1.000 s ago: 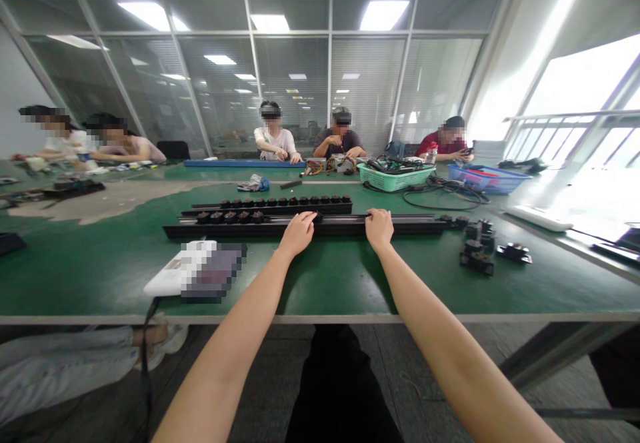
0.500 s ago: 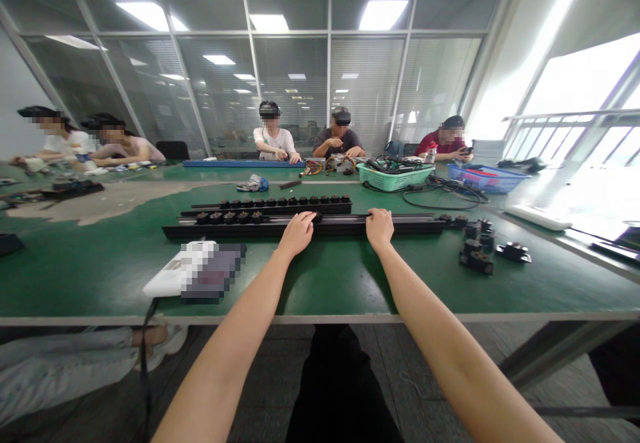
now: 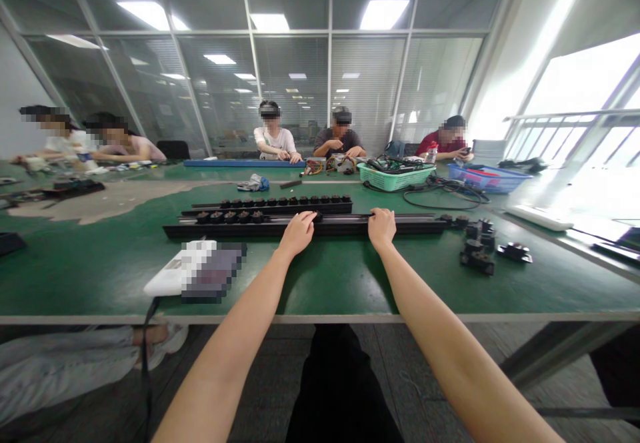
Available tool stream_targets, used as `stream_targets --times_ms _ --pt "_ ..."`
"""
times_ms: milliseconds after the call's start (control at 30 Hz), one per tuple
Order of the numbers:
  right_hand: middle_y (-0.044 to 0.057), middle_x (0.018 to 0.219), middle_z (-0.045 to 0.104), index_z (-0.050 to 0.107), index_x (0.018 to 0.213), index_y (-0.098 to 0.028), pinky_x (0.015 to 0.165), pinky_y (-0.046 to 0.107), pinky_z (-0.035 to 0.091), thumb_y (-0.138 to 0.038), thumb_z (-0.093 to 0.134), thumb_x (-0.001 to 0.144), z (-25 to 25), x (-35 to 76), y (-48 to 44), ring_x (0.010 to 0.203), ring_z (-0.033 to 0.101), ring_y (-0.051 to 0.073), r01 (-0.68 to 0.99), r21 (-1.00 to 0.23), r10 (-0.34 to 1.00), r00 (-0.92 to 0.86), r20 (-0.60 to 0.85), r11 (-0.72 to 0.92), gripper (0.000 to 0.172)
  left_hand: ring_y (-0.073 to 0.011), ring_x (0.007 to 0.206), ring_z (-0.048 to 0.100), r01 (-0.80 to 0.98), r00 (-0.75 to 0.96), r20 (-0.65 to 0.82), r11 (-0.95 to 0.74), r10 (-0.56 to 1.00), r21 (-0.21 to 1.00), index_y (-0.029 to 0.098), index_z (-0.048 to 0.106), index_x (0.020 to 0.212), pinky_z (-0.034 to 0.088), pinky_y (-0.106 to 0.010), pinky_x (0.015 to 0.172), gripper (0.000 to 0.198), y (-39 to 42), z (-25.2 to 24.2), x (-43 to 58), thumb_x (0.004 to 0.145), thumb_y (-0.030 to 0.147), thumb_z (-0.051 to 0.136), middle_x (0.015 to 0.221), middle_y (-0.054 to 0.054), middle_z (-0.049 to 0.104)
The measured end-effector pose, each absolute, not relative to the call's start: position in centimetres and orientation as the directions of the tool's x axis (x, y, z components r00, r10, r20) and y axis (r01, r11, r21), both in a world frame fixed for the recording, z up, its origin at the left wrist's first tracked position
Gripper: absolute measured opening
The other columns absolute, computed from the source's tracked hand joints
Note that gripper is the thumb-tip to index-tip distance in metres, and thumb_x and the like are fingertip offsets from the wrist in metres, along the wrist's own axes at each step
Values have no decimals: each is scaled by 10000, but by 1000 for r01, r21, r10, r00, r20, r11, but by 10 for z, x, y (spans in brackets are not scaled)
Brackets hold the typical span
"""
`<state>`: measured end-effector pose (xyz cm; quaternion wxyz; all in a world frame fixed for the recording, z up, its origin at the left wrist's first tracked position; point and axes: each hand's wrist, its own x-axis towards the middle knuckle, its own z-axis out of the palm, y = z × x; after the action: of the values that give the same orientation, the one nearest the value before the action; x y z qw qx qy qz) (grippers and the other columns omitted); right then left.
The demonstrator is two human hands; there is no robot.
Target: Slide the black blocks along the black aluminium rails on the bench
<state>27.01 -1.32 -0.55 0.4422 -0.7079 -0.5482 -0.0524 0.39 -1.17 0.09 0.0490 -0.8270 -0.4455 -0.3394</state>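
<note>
A long black rail [image 3: 340, 228] lies across the table in front of me. Several black socket-like modules [image 3: 230, 217] sit in its left part. My left hand [image 3: 299, 232] is closed at the rail's middle, its fingertips on one dark module [image 3: 318, 216], mostly covered by them. Farther right, my right hand [image 3: 382, 228] grips the same rail with curled fingers; its fingertips are partly hidden. Just behind runs a second black rail [image 3: 285, 209] carrying a row of similar modules. Loose black modules [image 3: 477, 256] lie beyond the right end of the front rail.
A white object [image 3: 173, 276] and a blurred-out dark one lie left of my forearms. Toward the back stand a green basket [image 3: 397, 180] of cables and a blue basket [image 3: 493, 182]. Black cable [image 3: 445, 196] coils beside them. Several people sit along the far side.
Almost nothing differs. The view has shifted very slightly, and both hands keep their places on the rail.
</note>
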Motion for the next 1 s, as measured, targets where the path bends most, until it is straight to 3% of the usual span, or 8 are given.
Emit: stream_targets --times_ms 467,800,1000 --pt "178 1228 699 763 1184 -106 1257 428 264 -81 397 914 -7 275 -10 1228 596 252 829 -559 730 388 563 -10 455 -250 1365 594 770 367 601 -595 710 232 176 648 1397 426 -459 1239 438 -12 1 4 1014 170 434 1450 -116 643" --pt "156 1181 698 758 1136 -144 1242 464 276 -89 403 911 -10 277 -10 1193 594 251 821 -571 695 415 588 -7 425 -246 1359 599 762 369 612 -605 699 232 200 652 1394 427 -467 1239 441 -11 1 4 1001 160 456 1433 -102 654" --pt "177 1202 692 751 1165 -114 1250 444 262 -87 391 915 -12 282 -8 1222 583 258 827 -561 699 421 578 -35 439 -261 1376 587 777 368 589 -586 720 230 144 642 1403 418 -453 1244 437 -13 2 5 1018 159 438 1456 -141 636"
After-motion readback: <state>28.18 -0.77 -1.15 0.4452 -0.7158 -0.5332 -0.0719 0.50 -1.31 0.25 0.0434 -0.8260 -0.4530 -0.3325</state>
